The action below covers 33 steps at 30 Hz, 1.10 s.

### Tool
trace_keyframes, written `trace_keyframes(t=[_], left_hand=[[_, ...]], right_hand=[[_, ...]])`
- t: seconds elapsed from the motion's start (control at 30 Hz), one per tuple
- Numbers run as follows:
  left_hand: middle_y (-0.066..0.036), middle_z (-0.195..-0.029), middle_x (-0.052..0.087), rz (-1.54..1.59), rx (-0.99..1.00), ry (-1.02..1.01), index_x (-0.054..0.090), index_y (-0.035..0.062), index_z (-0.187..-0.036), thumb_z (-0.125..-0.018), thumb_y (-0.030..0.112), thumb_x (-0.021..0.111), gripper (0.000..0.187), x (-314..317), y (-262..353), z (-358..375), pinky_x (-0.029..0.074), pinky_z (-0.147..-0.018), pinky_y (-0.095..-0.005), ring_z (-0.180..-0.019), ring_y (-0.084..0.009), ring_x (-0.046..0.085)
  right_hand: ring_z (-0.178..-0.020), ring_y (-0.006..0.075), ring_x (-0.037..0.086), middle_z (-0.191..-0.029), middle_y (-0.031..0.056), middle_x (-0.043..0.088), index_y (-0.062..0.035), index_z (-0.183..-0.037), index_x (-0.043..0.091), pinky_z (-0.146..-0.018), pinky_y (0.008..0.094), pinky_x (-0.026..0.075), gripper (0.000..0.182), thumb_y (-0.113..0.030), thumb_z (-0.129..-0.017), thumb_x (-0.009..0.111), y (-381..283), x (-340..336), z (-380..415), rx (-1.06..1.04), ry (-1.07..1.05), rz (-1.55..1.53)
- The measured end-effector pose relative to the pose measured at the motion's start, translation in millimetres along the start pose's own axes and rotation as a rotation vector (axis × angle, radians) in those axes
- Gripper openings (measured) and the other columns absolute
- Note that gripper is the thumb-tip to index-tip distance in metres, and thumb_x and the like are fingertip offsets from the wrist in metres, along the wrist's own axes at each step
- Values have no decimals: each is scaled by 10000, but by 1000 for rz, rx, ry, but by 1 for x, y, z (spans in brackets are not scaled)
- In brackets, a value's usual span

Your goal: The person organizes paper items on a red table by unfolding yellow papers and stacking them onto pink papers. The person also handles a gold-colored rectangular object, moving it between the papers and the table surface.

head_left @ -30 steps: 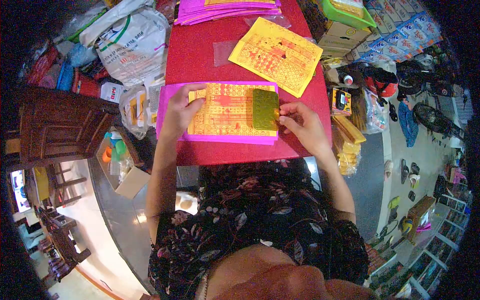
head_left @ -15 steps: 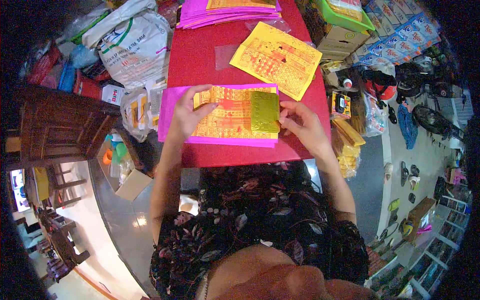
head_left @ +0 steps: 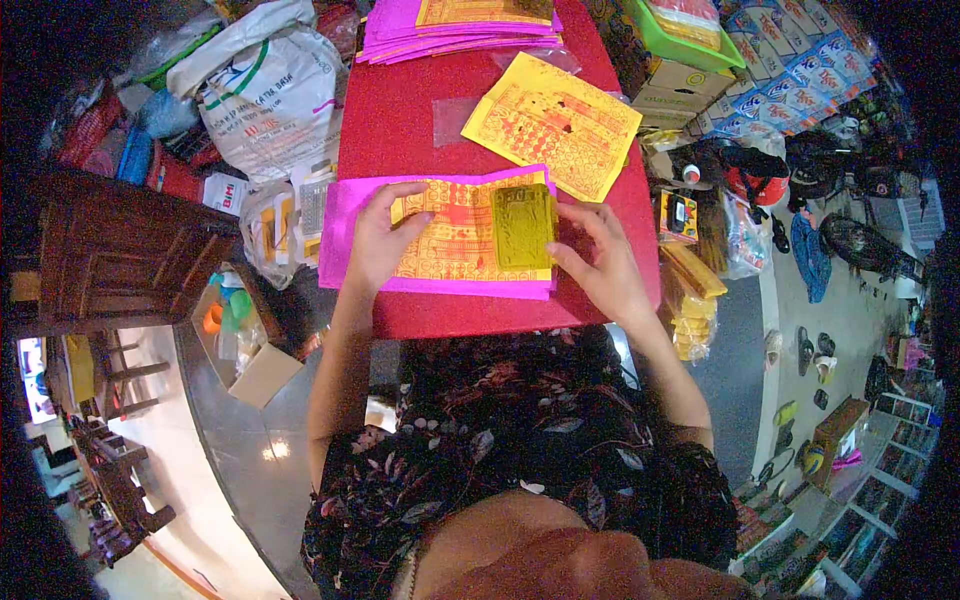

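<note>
Purple paper sheets (head_left: 345, 235) lie on the red table (head_left: 450, 318), with a yellow sheet printed in red (head_left: 440, 240) on top. A gold-green square (head_left: 523, 228) covers the right part of the printed sheet. My left hand (head_left: 378, 235) rests on the left side of the sheets, thumb and fingers apart. My right hand (head_left: 603, 262) is at the right edge, its thumb and fingertips at the side of the square; the paper edge there is slightly raised.
Another stack of printed yellow sheets (head_left: 555, 125) lies behind, over clear plastic. Farther back is a purple paper pile (head_left: 385, 38). A white sack (head_left: 265, 100) stands left; a green tray (head_left: 690, 40) and yellow packets (head_left: 692, 318) are at the right.
The right edge of the sheets has lifted a little, and the gold-green square has shifted slightly left. My right hand's thumb and fingers have moved along that edge.
</note>
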<state>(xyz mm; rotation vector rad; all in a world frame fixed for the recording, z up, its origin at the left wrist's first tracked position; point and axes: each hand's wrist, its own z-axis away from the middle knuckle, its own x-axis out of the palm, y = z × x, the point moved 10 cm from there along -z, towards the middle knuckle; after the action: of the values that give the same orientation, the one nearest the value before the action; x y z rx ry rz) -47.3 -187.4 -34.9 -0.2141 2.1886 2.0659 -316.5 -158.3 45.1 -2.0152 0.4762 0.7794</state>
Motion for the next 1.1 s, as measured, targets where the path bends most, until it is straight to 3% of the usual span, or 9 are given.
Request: trace_keyframes(t=[0.13,0.2,0.3,0.33,0.43,0.5,0.73,0.97,1.1], left_hand=[[-76,-1095,622,23,21,12,599,18,-1144,-799,-29,675,357,0,4,1,443,-930,-269,-1051,-148,565],[-72,-1091,621,32,19,14,599,17,-1144,-802,-33,671,353,2,4,2,448,-921,-264,-1043,-141,565],[-64,-1081,616,66,2,21,598,14,-1144,-807,-39,665,347,3,7,4,459,-901,-256,-1029,-132,565],[-61,-1076,614,91,-19,21,597,12,-1144,-809,-42,662,346,4,7,5,466,-890,-254,-1023,-129,565],[-64,-1102,608,-42,98,14,555,13,-1185,-827,-94,616,379,4,13,4,489,-871,-256,-988,-128,590],[-62,-1086,615,-27,86,17,559,16,-1180,-826,-91,617,374,2,13,4,481,-880,-254,-991,-123,584],[-81,-1187,526,263,118,231,401,43,-1337,-830,-108,561,553,-23,36,13,494,-877,-282,-1042,-163,568],[-126,-1183,518,344,134,410,370,49,-1340,-893,-20,548,486,-55,23,19,529,-792,-313,-922,-199,616],[-127,-1186,524,318,122,377,384,47,-1327,-904,-12,536,453,-49,23,18,521,-794,-299,-935,-194,614]], right_hand=[[-782,188,621,-955,125,631,-19,-1239,459,-679,319,521,454,-163,-866,674,19,23,4,253,-94,-421],[-662,154,612,-969,137,637,-19,-1272,360,-565,279,513,496,-158,-891,645,31,49,16,554,-239,-735],[-559,117,579,-995,146,641,-26,-1299,295,-466,244,475,518,-145,-910,616,33,55,16,504,-143,-790],[-684,155,635,-1019,154,640,-19,-1289,325,-578,275,521,475,-120,-914,599,36,59,20,587,-168,-795],[-859,198,657,-1020,165,638,-3,-1249,390,-731,308,533,405,-90,-909,593,34,55,12,365,-71,-636],[-997,215,634,-1029,162,638,17,-1196,463,-833,321,501,329,-58,-900,588,32,57,10,386,-153,-608],[-702,90,554,-782,70,603,-2,-1119,526,-590,267,443,244,-84,-898,588,13,19,-27,266,-40,-415],[-694,172,611,-800,137,612,-27,-1094,545,-598,330,455,229,-114,-892,610,-60,-74,-148,-220,240,77],[-673,142,558,-818,71,619,-20,-1121,542,-591,319,449,276,-131,-885,635,-12,-89,-246,-274,410,-75]])
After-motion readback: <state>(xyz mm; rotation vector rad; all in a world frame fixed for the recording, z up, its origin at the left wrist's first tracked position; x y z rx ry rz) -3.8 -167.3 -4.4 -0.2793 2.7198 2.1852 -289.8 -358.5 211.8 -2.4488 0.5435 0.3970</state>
